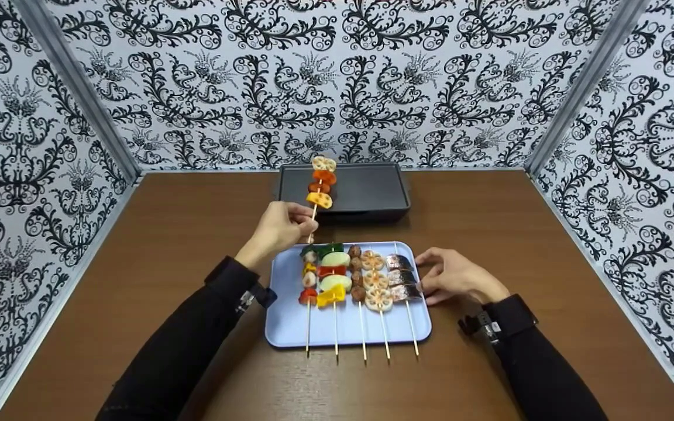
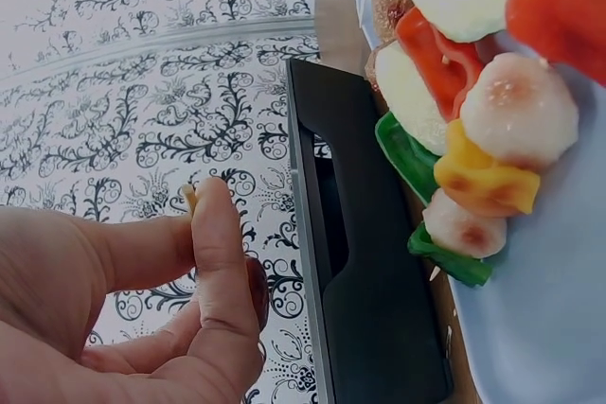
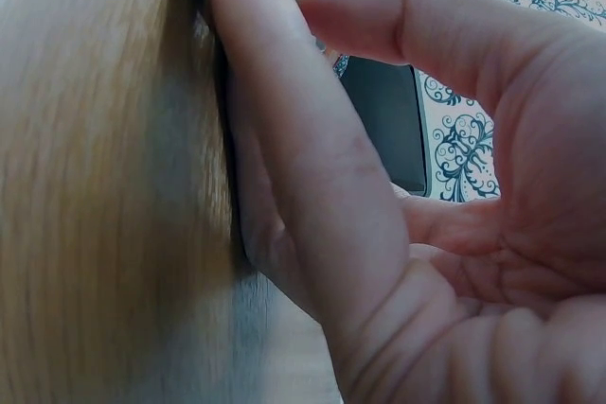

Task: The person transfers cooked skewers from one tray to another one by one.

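Observation:
My left hand [image 1: 278,227] pinches the bare lower stick of a food skewer [image 1: 323,176] between thumb and fingers. It is held up, slightly tilted, above the table, overlapping the dark griddle [image 1: 369,187] in the head view. Lotus root tops it, then orange-red and brown pieces and a yellow holed slice. In the left wrist view only the stick's end [image 2: 189,198] shows at the fingertips. My right hand [image 1: 457,275] grips the right rim of a pale blue tray [image 1: 285,327], thumb on top. Several skewers lie on the tray, including vegetable, meatball [image 1: 357,275], lotus root [image 1: 377,280] and fish [image 1: 402,278] ones.
The griddle stands at the back of the brown wooden table [image 1: 196,245], just behind the tray. Bare sticks [image 1: 364,351] stick out over the tray's front edge. Patterned white-and-black walls [image 1: 325,88] enclose the back and sides.

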The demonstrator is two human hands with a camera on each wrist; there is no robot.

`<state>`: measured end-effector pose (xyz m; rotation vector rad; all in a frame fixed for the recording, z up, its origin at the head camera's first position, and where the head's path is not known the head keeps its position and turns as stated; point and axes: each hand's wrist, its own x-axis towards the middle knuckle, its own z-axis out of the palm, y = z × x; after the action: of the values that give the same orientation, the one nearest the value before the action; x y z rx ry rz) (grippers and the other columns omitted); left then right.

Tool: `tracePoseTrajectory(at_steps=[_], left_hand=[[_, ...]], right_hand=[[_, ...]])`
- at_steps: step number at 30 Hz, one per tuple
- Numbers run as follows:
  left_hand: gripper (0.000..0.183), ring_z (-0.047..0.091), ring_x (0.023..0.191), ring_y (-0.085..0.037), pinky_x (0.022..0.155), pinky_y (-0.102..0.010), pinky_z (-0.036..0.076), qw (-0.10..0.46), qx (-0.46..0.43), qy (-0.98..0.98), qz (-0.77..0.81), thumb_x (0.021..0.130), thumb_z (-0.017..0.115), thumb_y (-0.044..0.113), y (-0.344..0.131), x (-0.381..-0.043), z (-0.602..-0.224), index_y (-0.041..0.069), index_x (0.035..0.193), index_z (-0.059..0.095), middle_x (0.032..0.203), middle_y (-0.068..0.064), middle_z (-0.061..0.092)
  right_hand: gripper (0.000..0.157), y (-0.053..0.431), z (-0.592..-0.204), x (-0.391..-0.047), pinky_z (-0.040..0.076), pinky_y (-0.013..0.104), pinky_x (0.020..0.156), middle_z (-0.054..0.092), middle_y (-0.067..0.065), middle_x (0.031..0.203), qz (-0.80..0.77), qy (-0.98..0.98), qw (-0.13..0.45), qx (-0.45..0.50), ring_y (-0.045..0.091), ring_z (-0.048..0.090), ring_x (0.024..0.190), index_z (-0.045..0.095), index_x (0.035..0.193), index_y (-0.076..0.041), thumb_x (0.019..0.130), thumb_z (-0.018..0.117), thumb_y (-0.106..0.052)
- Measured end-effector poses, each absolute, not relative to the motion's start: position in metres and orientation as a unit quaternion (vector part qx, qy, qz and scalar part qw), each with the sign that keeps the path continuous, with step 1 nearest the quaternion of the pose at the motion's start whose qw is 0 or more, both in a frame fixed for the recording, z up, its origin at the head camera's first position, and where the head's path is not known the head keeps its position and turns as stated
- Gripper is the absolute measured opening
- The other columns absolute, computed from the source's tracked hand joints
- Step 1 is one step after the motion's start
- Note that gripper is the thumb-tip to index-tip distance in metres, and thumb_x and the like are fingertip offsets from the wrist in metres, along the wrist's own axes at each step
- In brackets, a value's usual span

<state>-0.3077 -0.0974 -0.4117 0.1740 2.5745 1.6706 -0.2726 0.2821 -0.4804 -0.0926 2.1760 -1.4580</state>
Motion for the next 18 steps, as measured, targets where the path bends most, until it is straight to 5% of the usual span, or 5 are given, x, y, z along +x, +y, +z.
tracePoseTrajectory(at_steps=[18], left_hand=[[0.025,0.070,0.068,-0.013,0.070,-0.036,0.067,0.029,0.076,0.837,0.542,0.091,0.071,0.005,-0.098,-0.288,-0.409,0.000,0.115,0.072,0.097,-0.015,0.075]], right_hand=[[0.067,0.281,-0.481,-0.273,0.069,0.044,0.077,0.068,0.020,0.097,-0.537,0.803,0.256,-0.027,0.028,0.074,0.083,0.049,0.140,-0.002,0.080,0.078,0.009]])
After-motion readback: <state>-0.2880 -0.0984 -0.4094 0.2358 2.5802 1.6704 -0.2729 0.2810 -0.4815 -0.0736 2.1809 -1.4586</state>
